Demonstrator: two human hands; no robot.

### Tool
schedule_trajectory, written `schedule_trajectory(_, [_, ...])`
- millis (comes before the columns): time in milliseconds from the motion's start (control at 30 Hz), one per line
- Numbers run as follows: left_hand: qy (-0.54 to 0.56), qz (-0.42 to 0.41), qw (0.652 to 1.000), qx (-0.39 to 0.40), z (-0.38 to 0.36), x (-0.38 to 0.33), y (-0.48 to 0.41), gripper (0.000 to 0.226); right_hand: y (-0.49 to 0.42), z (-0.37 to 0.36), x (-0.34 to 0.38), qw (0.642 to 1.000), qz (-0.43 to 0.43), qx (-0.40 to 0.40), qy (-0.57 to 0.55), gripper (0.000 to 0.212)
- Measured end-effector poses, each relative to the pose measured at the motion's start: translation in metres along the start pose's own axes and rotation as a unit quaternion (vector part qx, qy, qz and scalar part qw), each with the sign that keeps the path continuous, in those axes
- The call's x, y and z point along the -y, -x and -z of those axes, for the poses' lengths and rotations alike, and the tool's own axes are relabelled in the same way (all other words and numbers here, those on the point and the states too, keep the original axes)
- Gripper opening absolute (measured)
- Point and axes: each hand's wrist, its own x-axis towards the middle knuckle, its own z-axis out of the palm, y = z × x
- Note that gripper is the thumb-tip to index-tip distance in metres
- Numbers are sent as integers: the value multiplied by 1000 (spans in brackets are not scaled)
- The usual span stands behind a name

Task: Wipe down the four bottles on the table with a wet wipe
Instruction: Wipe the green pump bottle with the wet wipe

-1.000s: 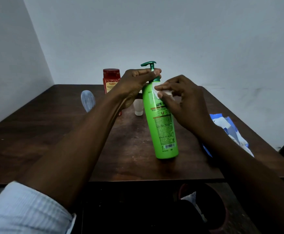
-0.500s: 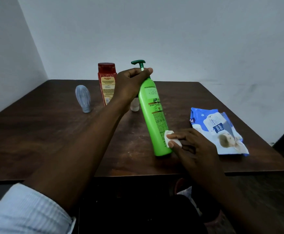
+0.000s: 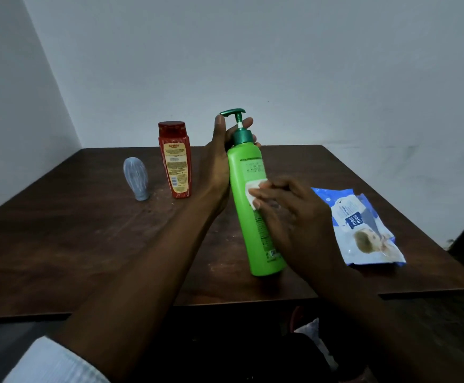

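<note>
Head view, from the left: a small grey bottle [image 3: 138,178] stands on its cap on the table [image 3: 59,244], well apart from the hands. Just beside it stands a red bottle [image 3: 174,159], upright, with a flat cap and a tapered waist. Both look light and rigid; the red one offers flat sides for a grip, while the grey one, narrow at its base, would likely tip at a careless touch and is best pinched round its wider body.

The left hand [image 3: 219,161] wraps the shoulder and neck of the green bottle [image 3: 255,205], thumb up beside the pump. The bottle tilts, its base resting on the table near the front edge. It is tall, smooth plastic, probably slippery once damp and top-heavy in that lean, so holding at the neck under the pump collar seems the sound place.

The right hand [image 3: 294,222] presses a folded wipe [image 3: 254,190] flat against the green bottle's side with its fingertips. The wipe is soft and limp, held only by that pressure.

Far right, a blue wipe pack [image 3: 363,228] lies flat. A fourth bottle is not visible.
</note>
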Motion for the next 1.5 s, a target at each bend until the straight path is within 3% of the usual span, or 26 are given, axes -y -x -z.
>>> schedule_trajectory(233, [-123, -97, 986, -60, -6, -10, 7, 42, -74, -5, 5, 997, 53, -51, 17, 18])
schedule_trajectory(367, [-185, -156, 970, -37, -7, -17, 4, 40, -93, -2, 9, 996, 51, -76, 3, 16])
schedule_trajectory(467, [-179, -143, 973, -20, -6, -17, 5, 45, -94, 1, 7, 996, 11, -85, -23, 16])
schedule_trajectory(567, [-162, -140, 976, 49, 3, -9, 10, 34, -89, 6, 4, 991, -40, -107, -70, 18])
schedule_trajectory(700, [-230, -92, 964, 94, 16, 13, 24, 59, -83, 9, -2, 988, -70, -106, -87, 17])
schedule_trajectory(867, [-294, -65, 947, 110, 13, 27, 30, 42, -72, 6, -6, 997, -16, -76, -10, 17])
schedule_trajectory(1233, [-339, -174, 917, 117, 5, 39, 42, 57, -81, -4, 21, 985, 27, -26, 169, 24])
schedule_trajectory(1500, [-288, -117, 942, 126, 5, 36, 45, 55, -59, 14, 3, 995, 47, -51, 74, 22])
